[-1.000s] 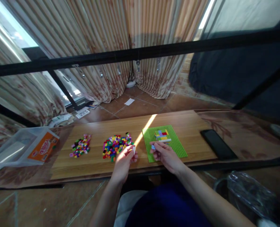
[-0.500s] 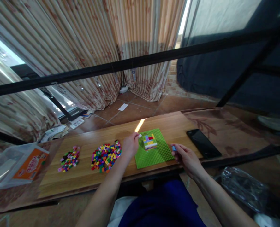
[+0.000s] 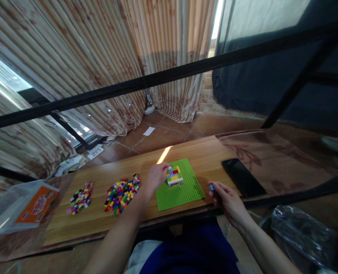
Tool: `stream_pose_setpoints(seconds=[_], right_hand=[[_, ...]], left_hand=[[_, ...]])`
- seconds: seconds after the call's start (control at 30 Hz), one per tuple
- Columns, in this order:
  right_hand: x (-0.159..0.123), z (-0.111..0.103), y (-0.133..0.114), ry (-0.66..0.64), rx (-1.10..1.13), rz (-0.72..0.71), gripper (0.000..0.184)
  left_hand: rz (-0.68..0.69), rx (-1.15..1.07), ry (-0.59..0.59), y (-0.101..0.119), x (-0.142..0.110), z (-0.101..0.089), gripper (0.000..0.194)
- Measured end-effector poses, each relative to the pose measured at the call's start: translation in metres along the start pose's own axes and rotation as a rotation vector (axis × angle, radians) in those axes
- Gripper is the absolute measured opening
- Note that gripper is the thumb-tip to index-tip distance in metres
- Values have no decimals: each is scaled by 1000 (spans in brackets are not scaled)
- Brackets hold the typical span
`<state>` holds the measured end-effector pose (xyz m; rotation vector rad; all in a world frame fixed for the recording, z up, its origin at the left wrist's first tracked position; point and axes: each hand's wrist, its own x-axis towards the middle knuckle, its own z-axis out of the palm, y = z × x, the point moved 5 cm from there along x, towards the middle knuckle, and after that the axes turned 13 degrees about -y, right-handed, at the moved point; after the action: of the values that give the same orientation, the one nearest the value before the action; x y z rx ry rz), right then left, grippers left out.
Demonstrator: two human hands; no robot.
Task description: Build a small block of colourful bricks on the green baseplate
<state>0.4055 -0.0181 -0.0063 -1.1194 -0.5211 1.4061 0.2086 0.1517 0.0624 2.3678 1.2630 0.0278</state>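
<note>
Left grip [image 3: 156,176] reached brickwork [image 3: 175,178]; right grip [image 3: 226,198] pinches brick [image 3: 211,187].

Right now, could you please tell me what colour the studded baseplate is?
The baseplate is bright green, seen best in the head view.

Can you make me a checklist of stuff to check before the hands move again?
1. Right hand has a brick: ok, it pinches a small blue brick.
2. Right hand is over the green plate: not ok, it is off to the plate's right.
3. Left hand is by the brick build: ok, fingertips at its left side.
4. Left hand has a brick: cannot tell, the fingers hide it.
5. Both loose piles are off the plate: ok.
6. Phone is off the plate: ok.
</note>
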Motion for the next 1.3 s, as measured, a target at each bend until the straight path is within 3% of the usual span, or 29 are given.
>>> stream_pose_setpoints(seconds=[0.43,0.6,0.9,1.3], right_hand=[[5,5,3,-51,29,26,43],[5,8,10,-84,49,43,39],[6,16,2,-55,61,56,41],[8,35,1,-172,91,55,35]], left_hand=[[-52,-84,1,-2,0,0,24],[-10,-69,-8,-2,3,-2,24],[-19,-132,103,-4,-7,10,25],[5,-301,154,-12,-7,17,23]])
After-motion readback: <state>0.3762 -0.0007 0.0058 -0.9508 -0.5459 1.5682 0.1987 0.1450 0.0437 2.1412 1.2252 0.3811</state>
